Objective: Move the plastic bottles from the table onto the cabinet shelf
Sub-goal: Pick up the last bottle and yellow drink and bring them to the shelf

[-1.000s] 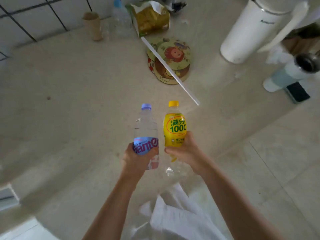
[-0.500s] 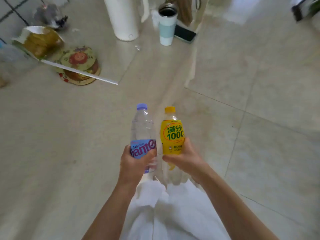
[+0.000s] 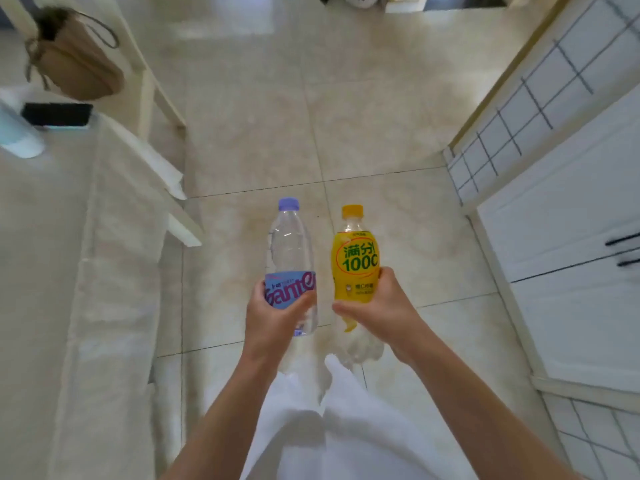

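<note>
At the far left the tabletop (image 3: 52,271) runs along the edge of the view, with a brown bag (image 3: 76,60) and a dark flat object (image 3: 57,114) toward its far end and a pale cup (image 3: 15,136), only partly in view, at its margin; no plastic bottle can be seen on the stretch of it that shows, though much of the surface lies outside the picture. Moving right, the left hand (image 3: 273,327) holds a clear bottle with a lilac cap and blue label (image 3: 290,258), fingers and thumb wrapped round its lower half at the label, the bottle upright over the tiled floor (image 3: 346,116). Just beside it, not touching, the right hand (image 3: 377,313) grips a yellow bottle (image 3: 355,261) with an orange cap, fingers curled round the lower part of its body, also upright. Both bottles are thus off the tabletop and carried in the air in front of the person, whose white clothing shows below. At the right stands a white cabinet (image 3: 571,237) with closed panelled fronts and dark handles; no open shelf is visible from here. As a judgement, the pickup of these two bottles is done and the carry is under way, while the placing is all still to do: the shelf must be reached, perhaps behind a door, and each bottle set down standing. Whether more bottles wait on the tabletop cannot be told.
</note>
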Demonstrator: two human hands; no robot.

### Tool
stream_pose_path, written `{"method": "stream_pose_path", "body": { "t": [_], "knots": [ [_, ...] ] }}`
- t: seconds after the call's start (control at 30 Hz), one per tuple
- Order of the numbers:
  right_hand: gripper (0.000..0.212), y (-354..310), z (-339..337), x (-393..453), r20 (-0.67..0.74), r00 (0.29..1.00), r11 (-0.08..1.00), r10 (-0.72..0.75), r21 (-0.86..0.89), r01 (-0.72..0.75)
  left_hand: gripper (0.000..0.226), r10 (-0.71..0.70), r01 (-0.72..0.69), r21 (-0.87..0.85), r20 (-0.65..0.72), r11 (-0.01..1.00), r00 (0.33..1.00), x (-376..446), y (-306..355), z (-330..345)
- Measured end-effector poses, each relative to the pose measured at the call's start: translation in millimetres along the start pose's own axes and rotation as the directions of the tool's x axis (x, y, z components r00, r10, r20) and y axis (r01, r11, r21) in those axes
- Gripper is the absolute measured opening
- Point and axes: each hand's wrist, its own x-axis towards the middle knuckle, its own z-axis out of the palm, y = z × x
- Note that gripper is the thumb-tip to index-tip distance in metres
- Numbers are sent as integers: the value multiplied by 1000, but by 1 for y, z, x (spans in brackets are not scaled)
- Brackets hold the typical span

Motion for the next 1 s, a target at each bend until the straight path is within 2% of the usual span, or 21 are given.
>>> {"method": "stream_pose_path", "body": {
  "t": [0.1, 0.2, 0.3, 0.43, 0.57, 0.73, 1.0],
  "knots": [
    [71, 24, -73, 7, -129, 990, 997, 56, 53, -50, 43, 8, -16, 50, 151, 999, 989, -3, 3, 76],
    [71, 43, -123, 12, -214, 969, 987, 120, 133, -93, 54, 10, -45, 130, 260, 990, 966, -3, 14, 132],
    [70, 64, -160, 18, -285, 934, 959, 215, 244, -146, 68, 3, -90, 233, 348, 968, 937, -2, 24, 184],
    [67, 87, -197, 23, -362, 873, 904, 327, 388, -178, 71, -29, -140, 323, 466, 936, 884, 4, 33, 244],
    [67, 98, -231, 32, -432, 806, 855, 405, 492, -165, 65, -78, -188, 378, 588, 907, 805, 12, 43, 302],
    [64, 95, -274, 43, -487, 737, 806, 470, 577, -133, 62, -85, -340, 419, 725, 842, 683, 23, 66, 368],
    [57, 104, -323, 43, -533, 598, 680, 598, 733, -26, 64, -202, -411, 457, 824, 789, 529, 17, 85, 460]
  ]
}}
